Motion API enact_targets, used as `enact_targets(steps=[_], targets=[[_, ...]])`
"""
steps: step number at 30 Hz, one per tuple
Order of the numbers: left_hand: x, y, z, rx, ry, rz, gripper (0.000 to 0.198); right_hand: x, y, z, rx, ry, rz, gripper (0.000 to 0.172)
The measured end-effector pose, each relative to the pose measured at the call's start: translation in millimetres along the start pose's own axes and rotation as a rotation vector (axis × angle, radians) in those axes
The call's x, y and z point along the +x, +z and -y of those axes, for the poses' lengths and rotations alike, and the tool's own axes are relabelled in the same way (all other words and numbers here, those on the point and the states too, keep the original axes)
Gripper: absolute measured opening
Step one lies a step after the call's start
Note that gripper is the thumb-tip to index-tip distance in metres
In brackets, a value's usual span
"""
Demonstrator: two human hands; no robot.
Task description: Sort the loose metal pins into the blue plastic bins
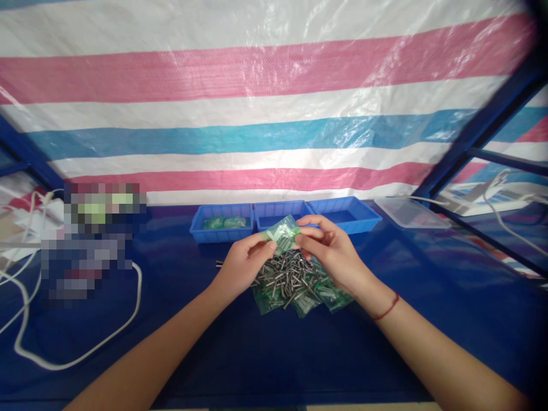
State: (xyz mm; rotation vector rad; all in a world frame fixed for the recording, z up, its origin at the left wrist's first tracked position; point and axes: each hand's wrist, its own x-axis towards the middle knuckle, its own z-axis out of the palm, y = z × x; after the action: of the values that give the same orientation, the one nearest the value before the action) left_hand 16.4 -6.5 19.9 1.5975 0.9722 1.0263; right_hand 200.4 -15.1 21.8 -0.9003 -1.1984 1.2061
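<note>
Between my two hands is a small clear plastic bag (283,234) with a green edge and a few metal pieces inside. My left hand (247,257) pinches its left side with thumb and fingers. On the right side, my right hand (327,245) grips the bag's edge, fingers bent. Below the bag lies a heap of loose metal pins (291,279), partly hidden by my hands. Several green-tinted plastic bags (306,303) lie under and around the heap, some with metal pieces in them.
Behind my hands stand three blue bins in a row: a left bin (222,235) holding green bags, a middle bin (282,208) and a right bin (363,225). A clear plastic lid (411,212) lies at right. A white cable (85,359) loops across the blue table (222,365) at left.
</note>
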Motion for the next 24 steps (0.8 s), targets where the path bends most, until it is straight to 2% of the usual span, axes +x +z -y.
enact_targets(steps=[5,8,13,16,19,21,24], targets=[[-0.1,1.0,2.6,-0.043,0.058,-0.036,0.037,-0.7,-0.1,-0.7,-0.05,0.023,0.03,0.025],[-0.5,0.8,2.8,-0.017,0.076,-0.033,0.033,-1.4,-0.6,-1.6,-0.095,0.017,0.087,0.022],[-2.4,3.3,1.4,-0.012,0.042,0.039,0.029,-3.6,1.0,-1.1,-0.145,-0.072,0.121,0.015],[-2.5,3.4,-1.4,-0.014,0.054,0.016,0.022,-4.1,2.1,2.1,-0.14,-0.08,0.131,0.014],[3.4,-6.5,-3.6,0.046,0.113,-0.072,0.02,-2.5,-1.2,7.7,-0.193,-0.078,0.075,0.014],[11.5,-21.8,-3.5,0.116,0.16,-0.192,0.023,-0.3,-6.9,11.1,-0.24,-0.094,0.004,0.014],[24.9,-53.5,-0.4,0.181,0.165,-0.425,0.047,3.4,-17.0,13.3,-0.229,-0.115,-0.067,0.014]])
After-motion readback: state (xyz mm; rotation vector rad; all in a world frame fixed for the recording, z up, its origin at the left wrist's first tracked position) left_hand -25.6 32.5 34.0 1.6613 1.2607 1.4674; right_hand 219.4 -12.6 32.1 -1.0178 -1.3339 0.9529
